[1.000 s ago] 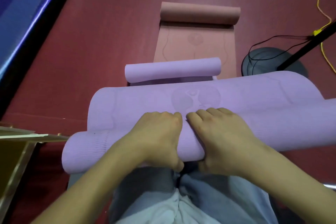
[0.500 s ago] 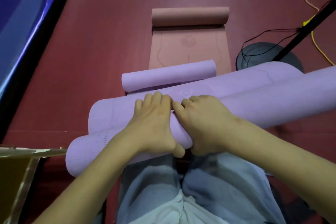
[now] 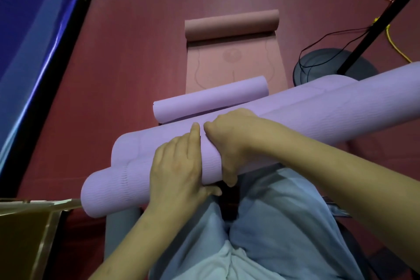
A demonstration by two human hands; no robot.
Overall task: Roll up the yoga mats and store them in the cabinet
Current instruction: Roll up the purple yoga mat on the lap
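A purple yoga mat (image 3: pixel 318 118) lies across my lap as a thick roll, slanting up to the right, with its loose part curving away on the far side. My left hand (image 3: pixel 179 170) lies over the roll, fingers stretched forward, thumb under the near side. My right hand (image 3: pixel 229 141) grips the roll just to the right, fingers curled over the top, thumb hooked on the near side. The far end of the purple mat forms a smaller roll (image 3: pixel 209 100) on the floor. Beyond it a pink mat (image 3: pixel 234 61) lies partly unrolled, its rolled end (image 3: pixel 231 24) farthest away.
Dark red floor (image 3: pixel 136 52) all around. A blue padded surface (image 3: pixel 34 41) with a black edge runs along the left. A gold-brown box edge (image 3: pixel 27 223) sits at lower left. At right stand a black round base (image 3: pixel 329 68), a black pole (image 3: pixel 381 18) and yellow and black cables.
Both hands have pushed the roll forward, taking up more of the flat mat. The roll is thicker and tilts more, its right end higher. The view has shifted slightly.
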